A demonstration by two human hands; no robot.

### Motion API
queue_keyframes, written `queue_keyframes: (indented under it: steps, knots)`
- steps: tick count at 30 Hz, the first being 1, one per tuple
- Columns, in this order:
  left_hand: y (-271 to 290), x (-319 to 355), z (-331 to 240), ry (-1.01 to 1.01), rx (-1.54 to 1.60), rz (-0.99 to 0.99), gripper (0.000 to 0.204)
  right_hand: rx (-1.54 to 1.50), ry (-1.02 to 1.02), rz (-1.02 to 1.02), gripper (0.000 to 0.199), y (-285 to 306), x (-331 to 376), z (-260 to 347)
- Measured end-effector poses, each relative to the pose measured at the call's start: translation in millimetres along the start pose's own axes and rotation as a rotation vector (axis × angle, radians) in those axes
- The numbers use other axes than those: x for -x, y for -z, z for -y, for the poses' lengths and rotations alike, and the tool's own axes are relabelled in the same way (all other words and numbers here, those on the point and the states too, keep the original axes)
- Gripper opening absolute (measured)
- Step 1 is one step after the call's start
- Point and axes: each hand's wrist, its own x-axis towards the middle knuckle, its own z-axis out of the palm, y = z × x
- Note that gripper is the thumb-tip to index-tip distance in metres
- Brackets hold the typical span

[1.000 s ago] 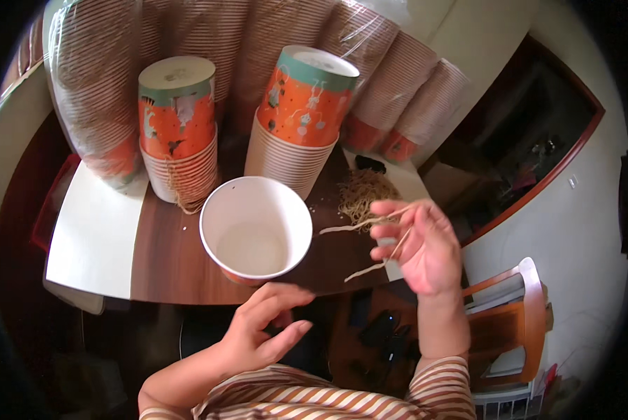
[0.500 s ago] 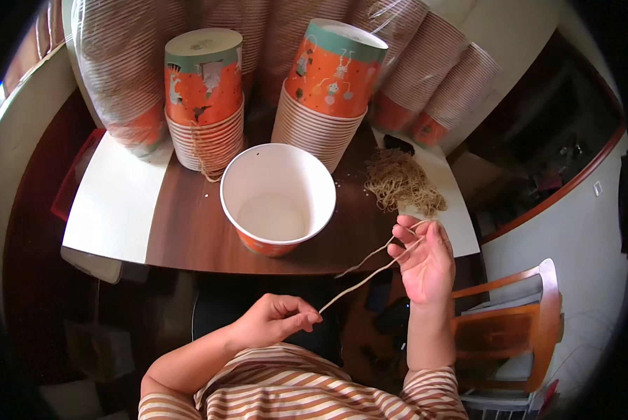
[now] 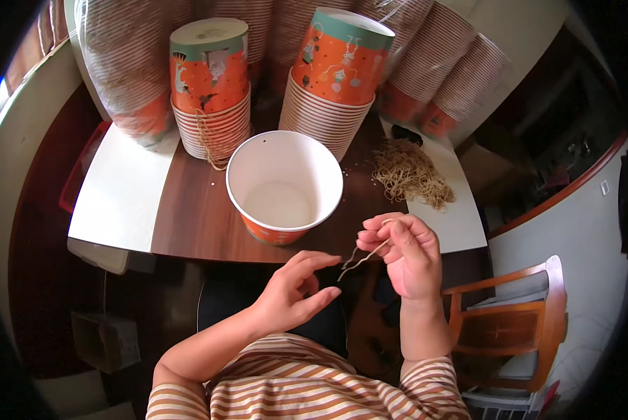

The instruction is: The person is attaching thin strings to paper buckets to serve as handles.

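Note:
Between thumb and fingers of my right hand point(image 3: 408, 255) is pinched a length of tan string point(image 3: 364, 257), its two ends dangling to the left. My left hand point(image 3: 293, 290) faces those ends with thumb and fingers apart, holding nothing; its fingertips are close to the string, and whether they touch it I cannot tell. Just beyond my hands stands an upright paper bucket point(image 3: 284, 225), white inside and orange outside, with a small dark hole near its far rim. A tangled heap of the same string point(image 3: 412, 175) lies on the table to the right.
Two stacks of upside-down orange and green paper buckets, left point(image 3: 212, 77) and right point(image 3: 338, 66), stand at the back; string hangs over the left one. Plastic-wrapped stacks point(image 3: 121, 63) rise behind. The brown and white table point(image 3: 188, 224) ends before my lap. A wooden chair point(image 3: 503, 325) is at right.
My left hand has let go of the string end and opened, moving up and right. The right hand has shifted left, still pinching the string. The whole view has shifted slightly.

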Motion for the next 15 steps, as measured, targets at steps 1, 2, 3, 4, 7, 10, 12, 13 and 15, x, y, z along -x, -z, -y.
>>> queue_keyframes:
  steps: [1, 2, 3, 4, 7, 10, 12, 13, 15]
  knots:
    - [-1.3, -5.2, -6.7, -0.056, -0.002, 0.025, 0.041, -0.032, -0.01, 0.031, 0.019, -4.4, 1.3, -2.0]
    - [-5.2, -11.0, -11.3, -0.073, 0.018, 0.005, 0.035, -0.029, 0.0, 0.025, 0.019, -8.1, 2.0, -4.3]
    - [-5.7, -14.5, -12.1, -0.001, 0.028, 0.066, 0.03, -0.027, 0.009, 0.02, 0.019, -11.0, 2.6, -6.3]
    - [-6.4, -17.1, -11.2, 0.072, 0.038, 0.127, 0.025, -0.014, 0.059, 0.016, 0.02, -11.8, 2.2, -8.0]
    - [-9.9, -6.7, 14.0, 0.129, 0.189, 0.13, 0.017, -0.025, 0.147, -0.07, 0.019, -4.7, -3.9, -4.0]
    - [2.0, 6.5, 25.5, 0.307, 0.245, 0.151, 0.019, -0.002, 0.143, -0.132, 0.02, 6.5, -9.6, 1.1]
    - [7.4, 6.2, 22.4, 0.426, 0.26, 0.174, 0.02, -0.018, 0.113, -0.147, 0.02, 14.7, -10.2, -0.4]
    - [4.2, 4.9, 23.2, 0.426, 0.264, 0.177, 0.02, -0.038, 0.083, -0.159, 0.021, 17.4, -10.1, -1.3]
    - [-4.0, 1.4, 24.3, 0.32, 0.429, 0.04, 0.026, -0.064, 0.074, -0.145, 0.021, 15.6, -11.8, -4.6]
